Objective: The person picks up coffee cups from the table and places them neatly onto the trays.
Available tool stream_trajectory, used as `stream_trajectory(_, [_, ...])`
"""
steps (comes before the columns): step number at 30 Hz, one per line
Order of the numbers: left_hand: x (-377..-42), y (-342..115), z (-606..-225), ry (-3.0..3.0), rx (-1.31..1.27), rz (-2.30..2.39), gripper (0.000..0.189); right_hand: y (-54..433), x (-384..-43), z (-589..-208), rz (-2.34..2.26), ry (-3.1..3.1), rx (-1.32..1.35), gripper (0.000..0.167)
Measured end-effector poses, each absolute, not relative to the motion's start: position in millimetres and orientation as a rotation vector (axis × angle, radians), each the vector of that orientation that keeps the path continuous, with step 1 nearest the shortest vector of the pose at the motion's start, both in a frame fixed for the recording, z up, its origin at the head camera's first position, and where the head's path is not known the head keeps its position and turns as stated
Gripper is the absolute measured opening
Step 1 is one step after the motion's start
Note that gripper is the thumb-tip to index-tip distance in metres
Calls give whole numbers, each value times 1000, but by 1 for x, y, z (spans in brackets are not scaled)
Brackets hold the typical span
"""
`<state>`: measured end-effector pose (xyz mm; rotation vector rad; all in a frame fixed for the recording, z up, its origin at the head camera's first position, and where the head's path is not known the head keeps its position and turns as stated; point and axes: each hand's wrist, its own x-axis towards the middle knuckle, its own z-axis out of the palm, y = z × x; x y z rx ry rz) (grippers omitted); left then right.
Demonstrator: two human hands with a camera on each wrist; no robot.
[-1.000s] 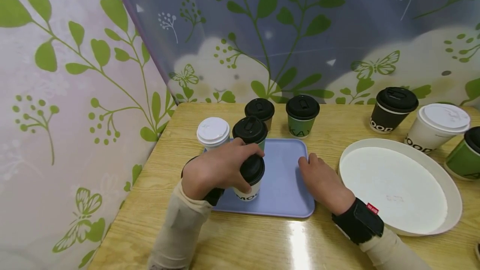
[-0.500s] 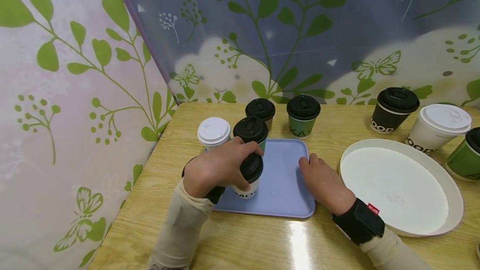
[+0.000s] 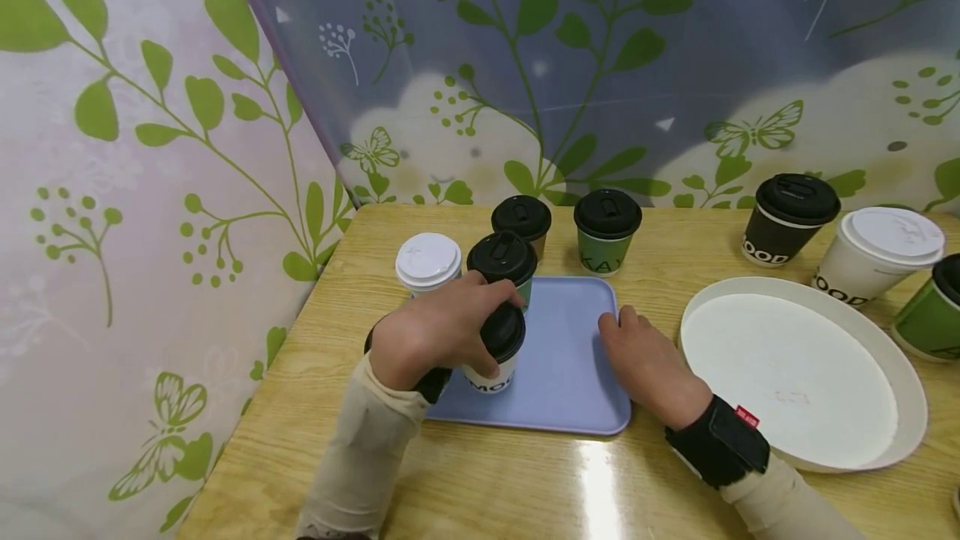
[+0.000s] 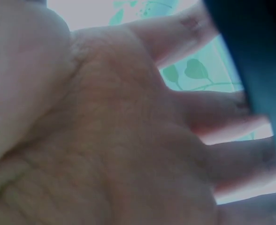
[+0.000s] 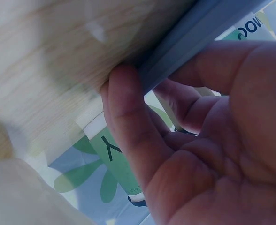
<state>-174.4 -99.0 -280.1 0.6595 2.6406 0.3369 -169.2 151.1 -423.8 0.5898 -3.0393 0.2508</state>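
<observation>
Cup (image 3: 492, 380), white w/ black lid (image 3: 507, 332), sits upright over left half of tray (image 3: 567, 357), toward the near side; L hand (image 3: 441, 330) holds it from above, thumb on near side, fingers round far side; span is fairly wide, w/ gaps b/w fingers in L wrist view; R hand (image 3: 649, 367) is narrow, pinching tray's right rim b/w thumb & fingers, clearest in R wrist view; whether cup base fully touches tray, can't tell

Just beyond it, green cup (image 3: 501, 261) w/ black lid, partly behind L hand; can't tell if the two touch; white-lid cup (image 3: 427, 263) at tray's far left, base hidden; brown cup (image 3: 522, 219) & far green cup (image 3: 606, 232) on table (image 3: 517, 486) past the far rim; round tray (image 3: 913, 407) to the right, other cups beyond it

To do it well: keep cup plumb & take most of the grip on the body below lid, as a lid squeezed alone could pop; keep knuckles off green cup, the likeliest to get nudged; if cup needs shifting, small level slides beat tilting; R hand should pin the rim flat, no lifting, else everything on tray may lean; ease fingers off only once base feels flat, thumb side first, wrist drawn straight up
</observation>
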Motion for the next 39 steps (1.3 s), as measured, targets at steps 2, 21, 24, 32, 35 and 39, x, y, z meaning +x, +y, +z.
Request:
stream_trajectory(2, [-175,-98,-280,2637,654,322,71,151,-169,-424,253,-3034,591,10])
stream_trajectory(21, [-176,-92,-283,2614,678,274,73,152,-172,-424,261,-3056,583,12])
stream_trajectory(24, [-176,-91,-283,2608,663,274,73,152,-172,-424,262,-3051,588,12])
stream_trajectory(32, [-177,-88,-286,2584,653,276,74,153,-171,-425,257,-3043,599,12])
stream_trajectory(35, [-177,-86,-288,2571,673,284,73,153,-171,-425,264,-3040,602,11])
stream_trajectory(39, [-177,-86,-290,2571,693,300,71,152,-170,-424,269,-3032,604,9])
